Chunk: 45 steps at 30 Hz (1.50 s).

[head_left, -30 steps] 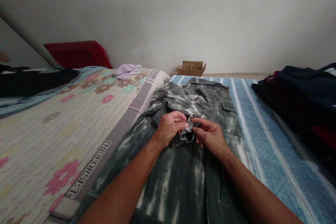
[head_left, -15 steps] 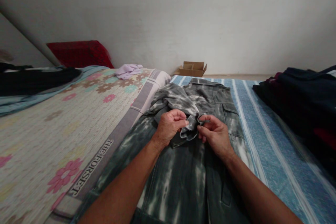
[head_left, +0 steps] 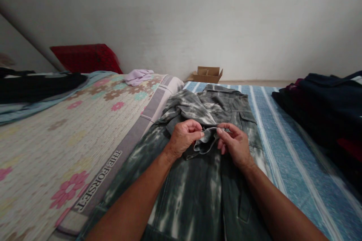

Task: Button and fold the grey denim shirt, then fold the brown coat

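At mid-frame, the left hand [head_left: 181, 139] and right hand [head_left: 236, 144] pinch opposite sides of a grey-white ruffled cloth cuff [head_left: 207, 138], neither nearer; its fold is unclear. Beneath, a grey tie-dyed cloth jacket [head_left: 192, 188] runs from bottom edge to upper centre.

The gray border [head_left: 141, 125] of the floral bed cover [head_left: 93, 135] bears the legend "THE FORSET" [head_left: 99, 181] in capital letters, set lengthwise along the border, to the left of the tie-dyed jacket [head_left: 195, 184]. A second line of lettering [head_left: 165, 79] is located on the same border, left of the jacket's collar end; its characters are too small to read reliably.
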### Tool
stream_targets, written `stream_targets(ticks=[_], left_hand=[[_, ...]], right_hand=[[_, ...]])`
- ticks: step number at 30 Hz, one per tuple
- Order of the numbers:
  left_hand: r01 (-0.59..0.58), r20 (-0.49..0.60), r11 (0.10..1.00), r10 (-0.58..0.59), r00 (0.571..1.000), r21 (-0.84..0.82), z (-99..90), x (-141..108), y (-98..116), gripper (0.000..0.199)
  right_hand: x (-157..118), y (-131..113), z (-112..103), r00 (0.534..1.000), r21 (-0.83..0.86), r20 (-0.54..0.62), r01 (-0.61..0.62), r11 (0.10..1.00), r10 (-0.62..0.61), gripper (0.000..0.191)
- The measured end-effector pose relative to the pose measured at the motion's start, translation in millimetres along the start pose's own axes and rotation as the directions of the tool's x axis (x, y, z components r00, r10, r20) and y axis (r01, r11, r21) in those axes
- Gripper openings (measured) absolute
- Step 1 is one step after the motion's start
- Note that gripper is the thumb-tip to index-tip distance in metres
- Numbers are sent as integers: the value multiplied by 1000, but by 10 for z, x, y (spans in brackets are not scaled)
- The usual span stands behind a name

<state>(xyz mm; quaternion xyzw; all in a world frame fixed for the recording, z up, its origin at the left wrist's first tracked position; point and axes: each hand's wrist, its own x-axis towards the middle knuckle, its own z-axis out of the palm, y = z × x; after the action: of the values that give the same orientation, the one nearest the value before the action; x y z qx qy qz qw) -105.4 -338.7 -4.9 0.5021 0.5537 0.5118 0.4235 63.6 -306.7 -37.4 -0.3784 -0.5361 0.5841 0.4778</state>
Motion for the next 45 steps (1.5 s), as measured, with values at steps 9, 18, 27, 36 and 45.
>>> stream_targets(ticks=[9,18,27,36,45], left_hand=[[22,-2,997,-22,1000,73,-10,13,-36,18],[69,-52,976,-60,997,204,-25,45,-95,14],[118,36,969,-129,991,218,-18,21,-74,18],[254,97,966,-258,961,56,-6,7,-45,46],[314,116,900,-292,949,-301,-19,35,-76,17]], right_hand=[[30,6,-64,993,59,28,-112,992,111,31],[5,-61,-90,991,41,82,-108,993,105,70],[-11,-92,-88,987,23,122,-104,994,100,88],[-60,-110,-67,932,32,347,-120,992,102,82],[-87,-86,-19,871,-58,475,-110,992,124,67]])
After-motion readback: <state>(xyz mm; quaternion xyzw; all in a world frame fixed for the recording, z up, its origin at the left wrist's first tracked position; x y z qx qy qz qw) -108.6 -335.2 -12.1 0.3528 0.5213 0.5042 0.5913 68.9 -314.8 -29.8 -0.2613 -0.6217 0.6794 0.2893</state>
